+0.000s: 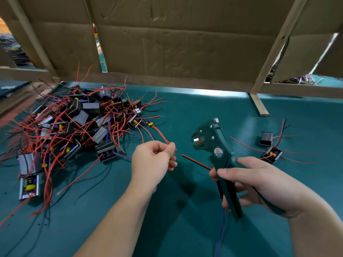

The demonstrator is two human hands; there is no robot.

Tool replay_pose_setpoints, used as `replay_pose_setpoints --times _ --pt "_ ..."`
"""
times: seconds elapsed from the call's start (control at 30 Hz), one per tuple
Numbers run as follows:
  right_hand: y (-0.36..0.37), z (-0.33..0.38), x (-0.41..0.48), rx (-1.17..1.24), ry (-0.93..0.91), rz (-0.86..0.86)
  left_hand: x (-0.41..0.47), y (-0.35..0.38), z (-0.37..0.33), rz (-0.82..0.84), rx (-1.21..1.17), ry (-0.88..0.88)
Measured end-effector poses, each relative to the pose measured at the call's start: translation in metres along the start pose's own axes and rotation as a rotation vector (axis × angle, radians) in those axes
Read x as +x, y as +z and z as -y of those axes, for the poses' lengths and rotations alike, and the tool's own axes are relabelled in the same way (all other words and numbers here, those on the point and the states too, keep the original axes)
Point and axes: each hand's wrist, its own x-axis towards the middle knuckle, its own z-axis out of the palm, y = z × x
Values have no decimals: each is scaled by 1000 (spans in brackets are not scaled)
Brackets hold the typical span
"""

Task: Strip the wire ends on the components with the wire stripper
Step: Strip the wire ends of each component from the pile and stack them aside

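While the right hand (263, 184) grips the wire stripper (217, 151), left hand (152, 160) seemingly pinches red wires (163, 137).

Wire stripper (217, 145) handles half hidden in right hand (259, 184), blue wire (223, 225) cropped below

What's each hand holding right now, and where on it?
Left hand pinches the red wires near their ends, between thumb and forefinger. Right hand grips the wire stripper by its handles.

Wire stripper (211, 143) held in right hand (259, 182): matt body, shiny metal screws | wire (196, 161) pinched in left hand (154, 160): smooth plastic sheath | table cover (204, 108) beneath: matt cloth | beyond: creased cardboard (176, 47)
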Motion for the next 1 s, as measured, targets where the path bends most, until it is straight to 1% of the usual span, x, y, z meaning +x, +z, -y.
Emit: replay_pose_setpoints --times 0.17,0.33,0.4,0.47,0.5,0.63,0.7,0.77,0.87,0.9,0.93,1.0 --pt "13 9 -6 -95 -23 5 3 4 3 -51 -92 -75" --pt "32 15 -10 -175 -28 105 4 7 7 -67 -91 -119" --pt "30 13 -14 -215 -16 106 10 3 5 -123 -133 -127" --pt "20 10 -23 -262 -3 100 20 -13 2 -204 -250 -131" --pt "13 8 -28 -261 -4 98 25 -22 1 -210 -260 -116" --pt "-12 5 -29 -161 -15 49 23 -30 6 -97 -4 18" --pt "-20 3 -25 -86 -22 48 19 -24 4 -77 144 142" --pt "-28 0 -22 20 -41 48 16 -22 5 -72 357 277" --pt "-35 -6 -17 179 -45 107 10 -22 9 -24 698 359" --pt "-34 -6 -16 197 -49 136 8 -21 9 -12 756 394" --pt "-33 -7 -14 199 -57 159 7 -20 8 -2 759 441" --pt "-29 -8 -10 200 -68 196 4 -17 7 13 683 514"
